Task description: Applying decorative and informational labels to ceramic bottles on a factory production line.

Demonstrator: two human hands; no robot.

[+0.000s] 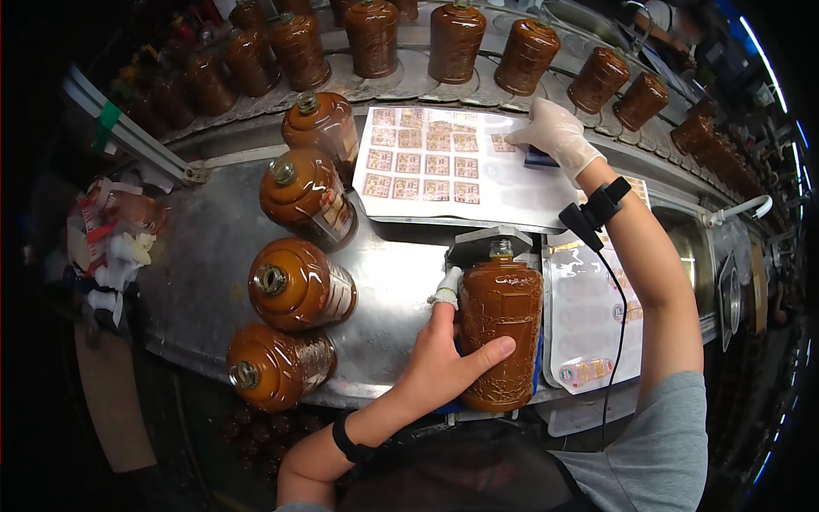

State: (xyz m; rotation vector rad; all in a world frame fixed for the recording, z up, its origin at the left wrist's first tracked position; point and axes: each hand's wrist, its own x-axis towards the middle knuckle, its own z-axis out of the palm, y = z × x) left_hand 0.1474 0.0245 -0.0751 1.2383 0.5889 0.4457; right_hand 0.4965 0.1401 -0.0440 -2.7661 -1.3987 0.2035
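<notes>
My left hand (pixel 448 354) rests on a brown glazed ceramic bottle (pixel 502 328) that lies flat in a blue cradle in front of me; its thumb crosses the bottle's belly and a bandaged finger touches its shoulder. My right hand (pixel 553 135), in a white glove, reaches to the far right corner of a white sheet of small square labels (pixel 435 158) and presses a dark blue tool (pixel 540 157) there. A black band with a cable sits on that wrist.
Several brown bottles (pixel 299 282) stand on the steel table (pixel 213 247) at my left. More bottles (pixel 455 41) ride a curved conveyor behind. Another label sheet (pixel 589 316) lies to the right. Crumpled scraps (pixel 115 239) pile at the left edge.
</notes>
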